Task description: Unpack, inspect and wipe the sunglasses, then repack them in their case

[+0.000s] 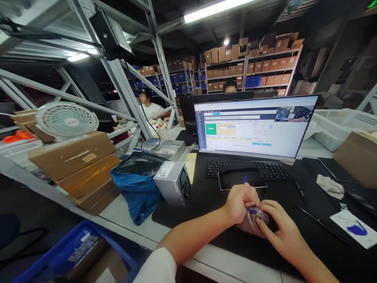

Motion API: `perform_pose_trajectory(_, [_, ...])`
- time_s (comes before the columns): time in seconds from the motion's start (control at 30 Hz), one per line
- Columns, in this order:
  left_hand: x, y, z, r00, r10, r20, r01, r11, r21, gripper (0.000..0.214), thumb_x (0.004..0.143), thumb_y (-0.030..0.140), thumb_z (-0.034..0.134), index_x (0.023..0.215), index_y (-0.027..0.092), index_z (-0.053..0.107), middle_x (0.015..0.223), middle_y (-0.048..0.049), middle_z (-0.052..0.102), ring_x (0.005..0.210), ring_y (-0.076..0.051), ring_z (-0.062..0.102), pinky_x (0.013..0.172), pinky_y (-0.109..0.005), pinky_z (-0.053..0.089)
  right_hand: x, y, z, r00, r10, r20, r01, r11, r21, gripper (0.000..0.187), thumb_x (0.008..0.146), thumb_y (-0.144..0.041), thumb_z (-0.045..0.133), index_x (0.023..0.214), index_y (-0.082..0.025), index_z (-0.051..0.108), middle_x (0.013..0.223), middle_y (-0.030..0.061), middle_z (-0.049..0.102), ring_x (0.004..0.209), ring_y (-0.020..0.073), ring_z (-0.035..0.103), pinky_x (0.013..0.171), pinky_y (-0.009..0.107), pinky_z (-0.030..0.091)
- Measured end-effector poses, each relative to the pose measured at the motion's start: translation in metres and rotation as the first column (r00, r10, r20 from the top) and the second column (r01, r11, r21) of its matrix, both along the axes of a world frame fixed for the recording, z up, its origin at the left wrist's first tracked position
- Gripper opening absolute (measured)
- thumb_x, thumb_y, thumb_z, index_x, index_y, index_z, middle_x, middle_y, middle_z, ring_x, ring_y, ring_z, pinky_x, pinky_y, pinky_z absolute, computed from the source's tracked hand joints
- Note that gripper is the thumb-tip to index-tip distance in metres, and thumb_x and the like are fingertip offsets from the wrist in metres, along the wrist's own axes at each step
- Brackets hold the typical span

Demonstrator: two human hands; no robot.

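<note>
My left hand [240, 202] is closed around a blue pen [246, 179], whose tip pokes up above my fist. It presses on a small greyish-brown pouch-like item [250, 226] lying on the black desk mat [206, 196]. My right hand [278, 226] rests beside it with fingertips holding the same item. Just beyond my hands lie a black wrist rest [240, 179] and a black keyboard [265, 169], below a lit monitor [253, 125].
A grey box [173, 182], a blue plastic bag [135, 184] and stacked cardboard boxes [76, 165] stand at left, with a white fan [66, 120] on top. A crumpled cloth [330, 185] and a card [353, 228] lie at right. Two people sit behind the monitor, near shelves of cartons.
</note>
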State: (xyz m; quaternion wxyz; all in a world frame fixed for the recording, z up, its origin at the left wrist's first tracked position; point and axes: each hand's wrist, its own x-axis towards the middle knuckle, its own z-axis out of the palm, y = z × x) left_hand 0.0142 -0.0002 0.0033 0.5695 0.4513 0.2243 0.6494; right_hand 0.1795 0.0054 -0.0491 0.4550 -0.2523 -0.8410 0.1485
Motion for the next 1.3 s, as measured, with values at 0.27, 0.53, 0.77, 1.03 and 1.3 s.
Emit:
perform_pose_trajectory(0.27, [-0.030, 0.003, 0.017, 0.308, 0.451, -0.837, 0.285, 0.796, 0.534, 0.019, 0.088, 0.039, 0.062, 0.089, 0.021, 0.069, 0.092, -0.0071, 0.064, 0.088, -0.021, 0.058, 0.084, -0.035, 0.042, 0.012, 0.013, 0.002, 0.997, -0.038, -0.071, 0.040, 0.999, 0.027, 0.011, 0.089, -0.023, 0.061, 0.098, -0.030, 0.061, 0.095, 0.0056, 0.062, 0.079, 0.0230, 0.067, 0.063, 0.036, 0.059])
perform_pose_trajectory(0.53, [-0.028, -0.003, 0.020, 0.010, 0.572, -0.820, 0.292, 0.783, 0.550, 0.026, 0.087, 0.024, 0.061, 0.112, 0.022, 0.067, 0.114, -0.0095, 0.063, 0.106, -0.026, 0.056, 0.090, -0.040, 0.045, 0.010, 0.016, 0.003, 0.987, -0.116, -0.109, 0.114, 0.993, -0.026, 0.012, 0.091, -0.019, 0.061, 0.096, -0.027, 0.053, 0.095, 0.0042, 0.062, 0.084, 0.0207, 0.064, 0.072, 0.035, 0.057])
perform_pose_trajectory(0.77, [-0.023, 0.003, 0.008, 0.025, 0.619, -0.785, 0.246, 0.757, 0.605, 0.045, 0.089, 0.021, 0.058, 0.134, 0.025, 0.059, 0.140, -0.0128, 0.053, 0.131, -0.030, 0.047, 0.105, -0.048, 0.044, 0.016, 0.029, 0.004, 0.987, -0.143, -0.074, 0.144, 0.990, 0.006, 0.020, 0.092, -0.016, 0.057, 0.109, -0.026, 0.058, 0.101, 0.0071, 0.062, 0.095, 0.0232, 0.063, 0.083, 0.040, 0.056])
perform_pose_trajectory(1.03, [-0.022, 0.010, -0.002, 0.087, 0.615, -0.784, 0.210, 0.758, 0.618, 0.021, 0.082, 0.020, 0.064, 0.103, 0.020, 0.068, 0.128, -0.0115, 0.060, 0.134, -0.031, 0.047, 0.109, -0.048, 0.044, 0.007, 0.025, 0.002, 0.992, -0.033, -0.124, 0.033, 0.999, -0.007, 0.021, 0.089, -0.010, 0.054, 0.104, -0.025, 0.058, 0.097, 0.0051, 0.062, 0.090, 0.0197, 0.062, 0.078, 0.034, 0.054])
perform_pose_trajectory(1.3, [-0.022, 0.008, 0.011, 0.131, 0.637, -0.760, 0.367, 0.681, 0.634, 0.006, 0.074, 0.020, 0.071, 0.079, 0.018, 0.068, 0.111, -0.0070, 0.063, 0.121, -0.027, 0.053, 0.108, -0.042, 0.042, 0.007, 0.018, 0.017, 0.997, -0.033, 0.073, 0.023, 0.992, 0.125, 0.008, 0.080, -0.013, 0.053, 0.081, -0.021, 0.052, 0.085, 0.0046, 0.056, 0.080, 0.0206, 0.052, 0.071, 0.037, 0.044])
